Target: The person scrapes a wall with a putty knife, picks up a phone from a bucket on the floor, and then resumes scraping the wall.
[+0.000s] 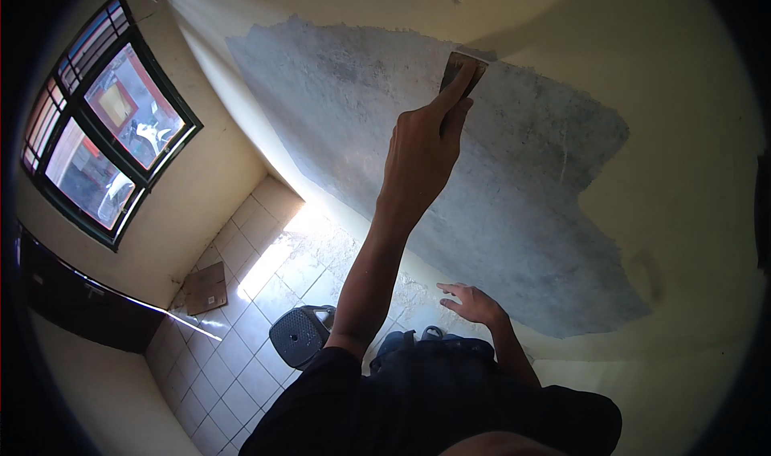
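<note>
My left hand [422, 147] reaches up to the wall, closed around a scraper [454, 71] with its index finger stretched along the flat blade. The blade's edge rests near the upper border of a large bare grey patch [345, 95], where pale yellow paint [642, 63] surrounds it. Most of the scraper's handle is hidden in my palm. Lower down, my right hand [475, 304] hangs open by the wall's lower part, fingers apart and holding nothing.
A black stool [299, 335] stands on the white tiled floor [241, 368] at my left. Pale flakes [414, 291] lie along the wall's foot. A flat brown cardboard piece [206, 288] lies near the corner, below a barred window [112, 127]. A dark door panel [80, 295] is at left.
</note>
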Motion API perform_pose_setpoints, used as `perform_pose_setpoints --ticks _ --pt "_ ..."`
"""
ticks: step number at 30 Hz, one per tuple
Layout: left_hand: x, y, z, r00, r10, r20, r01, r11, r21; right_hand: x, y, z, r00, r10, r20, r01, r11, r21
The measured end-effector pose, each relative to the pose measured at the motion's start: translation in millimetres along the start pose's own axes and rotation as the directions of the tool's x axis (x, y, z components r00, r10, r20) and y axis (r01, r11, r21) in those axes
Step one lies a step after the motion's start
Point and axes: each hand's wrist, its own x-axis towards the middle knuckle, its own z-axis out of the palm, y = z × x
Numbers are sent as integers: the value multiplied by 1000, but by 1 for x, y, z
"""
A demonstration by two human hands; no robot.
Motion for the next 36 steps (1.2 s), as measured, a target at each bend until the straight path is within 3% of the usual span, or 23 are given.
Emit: perform_pose_setpoints --ticks 3,6,9,15,21,24,27,30,33,36 --pt "-17 -25 10 995 74 -71 -78 996 -45 1 3 -1 999 -21 -45 22 1000 10" --pt "-14 -31 15 996 60 -60 -60 998 -6 4 10 1 998 -6 -58 6 1000 4" --pt "11 -1 9 999 -53 -4 53 996 65 7 13 3 998 -37 -43 37 999 -11" --pt "-3 -32 9 996 -21 -81 19 1000 -21 13 7 0 996 -81 -29 81 997 -10" --pt "-5 -47 1 992 -96 -85 99 994 38 10 16 -4 997 -51 -55 51 999 -15" --pt "5 -61 -5 983 22 -182 -16 999 38 7 27 -5 995 -56 -78 56 998 -4" --pt "3 -65 -15 989 -30 -147 23 998 -50 2 36 -12 995 -30 -94 35 998 52" --pt "4 -79 -15 996 -73 -56 74 997 22 -2 47 -16 994 8 -110 -3 999 41" --pt "4 -81 -15 993 -111 -48 113 993 34 -2 59 -17 995 30 -100 -29 1000 6" --pt "5 -92 -15 994 -47 -98 53 997 58 -3 55 -23 994 53 -96 -53 999 8"
